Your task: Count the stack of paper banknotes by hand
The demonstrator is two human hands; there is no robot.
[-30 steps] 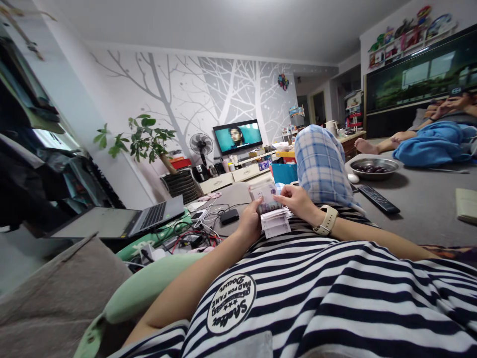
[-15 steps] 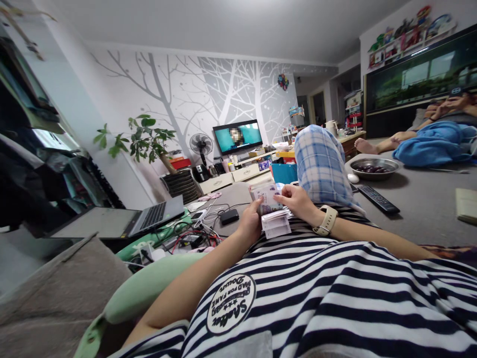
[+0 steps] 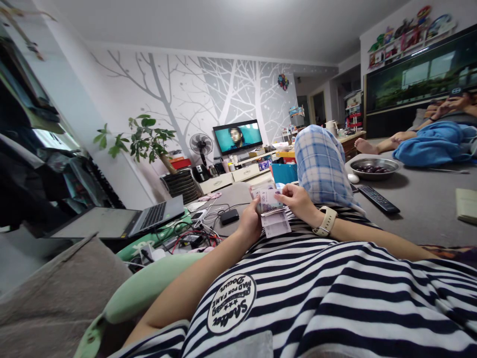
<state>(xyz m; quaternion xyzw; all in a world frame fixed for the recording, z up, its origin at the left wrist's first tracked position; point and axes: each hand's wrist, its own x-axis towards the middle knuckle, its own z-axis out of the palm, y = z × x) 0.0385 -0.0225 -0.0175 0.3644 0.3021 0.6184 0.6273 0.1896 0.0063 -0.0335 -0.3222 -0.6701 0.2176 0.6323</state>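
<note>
A stack of purple-grey banknotes (image 3: pixel 269 200) is held over my lap, with "5" printed on the top note. My left hand (image 3: pixel 251 219) is closed on the stack's left side, the thumb lying on its face. The thumb and fingers of my right hand (image 3: pixel 298 200) pinch the upper right edge of a note. Below the grip, the lower part of the notes (image 3: pixel 276 224) hangs folded down against my striped shirt. How many notes there are cannot be made out. A cream watch (image 3: pixel 326 221) is on my right wrist.
Left of me are an open laptop (image 3: pixel 149 219), tangled cables (image 3: pixel 186 238) and a black box (image 3: pixel 229 216). On the right lie a remote control (image 3: pixel 378 200) and a metal bowl (image 3: pixel 374 169) of dark fruit. Another person's bare foot (image 3: pixel 367 145) rests beyond the bowl.
The upper notes have shifted and now lie flatter between my hands. The loose fanned notes below have dropped into a flatter hanging fold. Both hands stay nearly in place.
</note>
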